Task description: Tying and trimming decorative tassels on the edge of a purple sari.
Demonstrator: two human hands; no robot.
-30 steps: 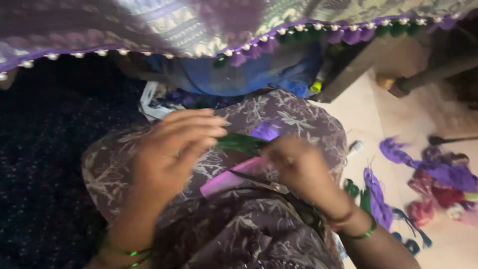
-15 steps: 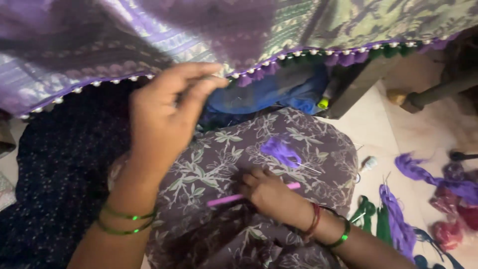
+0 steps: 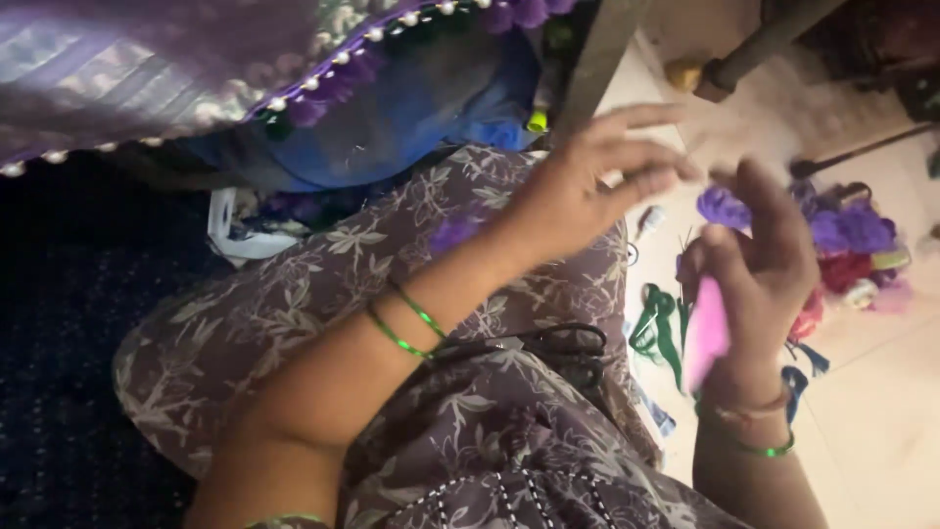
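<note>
My left hand (image 3: 597, 181) reaches across my knee to the right, fingers spread, fingertips close to a purple thread bundle (image 3: 723, 206). My right hand (image 3: 759, 269) is raised beside it, palm toward me, and holds a pink flat tool (image 3: 707, 333) against the palm. The purple bundle sits between both hands' fingertips; motion blur hides which fingers pinch it. Both wrists wear green bangles. My lap is covered by a purple floral dress (image 3: 392, 284). Black scissors (image 3: 563, 345) lie on the dress below my left forearm.
A purple-grey cloth with a bead and tassel border (image 3: 323, 83) hangs across the top. Blue fabric (image 3: 431, 108) lies under it. Purple, red and green thread tassels (image 3: 852, 245) lie on the pale floor at right, near green threads (image 3: 661, 328). A dark mat (image 3: 59, 343) is at left.
My left hand dropped from the cloth border and swung right over the knee. My right hand lifted off the lap with the pink tool and met it near the floor threads.
</note>
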